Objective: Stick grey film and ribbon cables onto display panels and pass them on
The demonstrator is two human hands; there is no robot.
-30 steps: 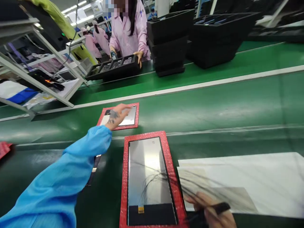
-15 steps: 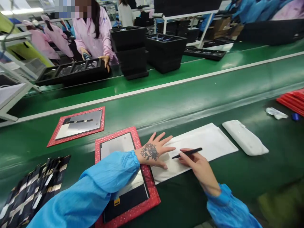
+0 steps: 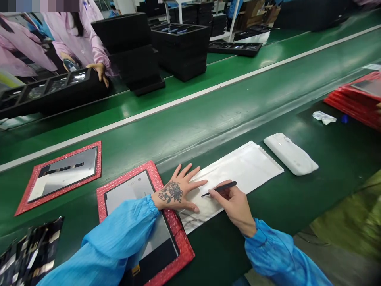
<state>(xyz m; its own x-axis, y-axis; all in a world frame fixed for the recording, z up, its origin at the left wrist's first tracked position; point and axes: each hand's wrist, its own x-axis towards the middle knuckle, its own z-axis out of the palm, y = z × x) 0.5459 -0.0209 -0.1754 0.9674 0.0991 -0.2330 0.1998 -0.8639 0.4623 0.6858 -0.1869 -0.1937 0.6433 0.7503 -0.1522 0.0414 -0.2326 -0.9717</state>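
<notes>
My left hand (image 3: 177, 190), tattooed on its back, lies flat with fingers spread on the near end of a white sheet (image 3: 238, 174) on the green bench. My right hand (image 3: 232, 200) pinches black tweezers (image 3: 219, 189), their tip pointing left toward my left fingers over the sheet. Under my left forearm lies a display panel on a red bubble-wrap pad (image 3: 175, 234). A second panel on a red pad (image 3: 61, 172) rests further left on the belt.
A white pouch (image 3: 290, 153) lies right of the sheet. Red pads are stacked (image 3: 357, 99) at the far right. Dark flex strips (image 3: 26, 250) sit at bottom left. Across the belt, stacked black trays (image 3: 178, 47) and a person in pink touching a tray (image 3: 53, 89).
My left hand came back from the far red pad and settled flat on the white sheet. My right hand with the tweezers moved up beside it. The view swung right.
</notes>
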